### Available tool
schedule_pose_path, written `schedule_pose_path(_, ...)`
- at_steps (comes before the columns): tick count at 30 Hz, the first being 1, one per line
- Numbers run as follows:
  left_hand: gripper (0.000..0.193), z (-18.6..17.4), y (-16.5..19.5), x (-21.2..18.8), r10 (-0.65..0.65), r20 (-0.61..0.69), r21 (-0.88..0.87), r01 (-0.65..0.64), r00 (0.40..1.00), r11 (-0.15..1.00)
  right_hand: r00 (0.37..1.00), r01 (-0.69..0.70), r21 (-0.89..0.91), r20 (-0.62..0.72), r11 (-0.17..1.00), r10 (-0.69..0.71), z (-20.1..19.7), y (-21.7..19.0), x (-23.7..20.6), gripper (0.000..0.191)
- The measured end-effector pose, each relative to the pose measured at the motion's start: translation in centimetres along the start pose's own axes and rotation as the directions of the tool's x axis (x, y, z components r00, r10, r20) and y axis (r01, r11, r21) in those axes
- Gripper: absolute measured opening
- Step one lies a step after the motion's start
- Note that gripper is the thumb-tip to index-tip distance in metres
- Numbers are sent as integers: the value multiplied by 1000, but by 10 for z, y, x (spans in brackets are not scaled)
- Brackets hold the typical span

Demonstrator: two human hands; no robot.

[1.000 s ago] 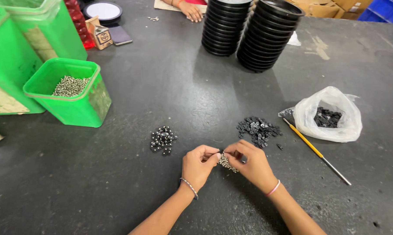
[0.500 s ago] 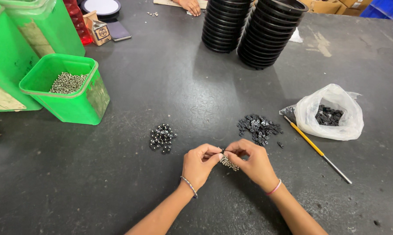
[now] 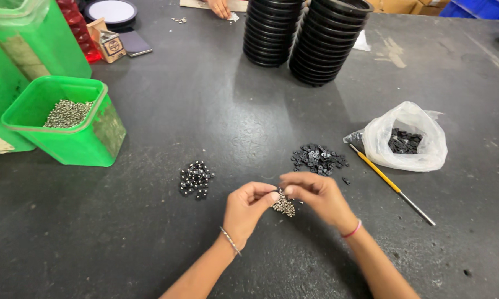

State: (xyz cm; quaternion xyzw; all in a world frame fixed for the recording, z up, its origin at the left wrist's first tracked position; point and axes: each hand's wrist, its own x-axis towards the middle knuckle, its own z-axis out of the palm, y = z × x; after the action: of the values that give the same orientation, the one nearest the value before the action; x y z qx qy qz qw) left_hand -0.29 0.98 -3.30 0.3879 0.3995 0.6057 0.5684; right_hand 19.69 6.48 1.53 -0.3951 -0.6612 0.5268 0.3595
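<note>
My left hand (image 3: 248, 210) and my right hand (image 3: 317, 195) meet fingertip to fingertip over a small pile of silver screws (image 3: 283, 205) on the dark table. Both pinch a tiny part between them; it is too small to identify. A heap of shiny black round pieces (image 3: 195, 179) lies to the left of my hands. A heap of flat black washers (image 3: 317, 158) lies just beyond my right hand.
A green bin of silver screws (image 3: 67, 122) stands at the left beside taller green containers (image 3: 34, 39). Two stacks of black rings (image 3: 305, 36) stand at the back. A plastic bag of black parts (image 3: 407, 138) and a yellow-handled tool (image 3: 390, 182) lie to the right. Another person's hand (image 3: 221, 8) shows at the far edge.
My hands stay together over the screws with only slight finger movement. The view has shifted a little.
</note>
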Motion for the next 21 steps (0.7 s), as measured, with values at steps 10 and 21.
schedule_pose_path(10,16,-13,7,3,-73,-5,-139,71,997,988,979,88,-575,200,814,36,-39,-17,-7,21)
schedule_pose_path(21,27,-13,-1,0,-122,44,1,122,992,992,971,172,-682,239,710,-6,-28,-18,-7,13)
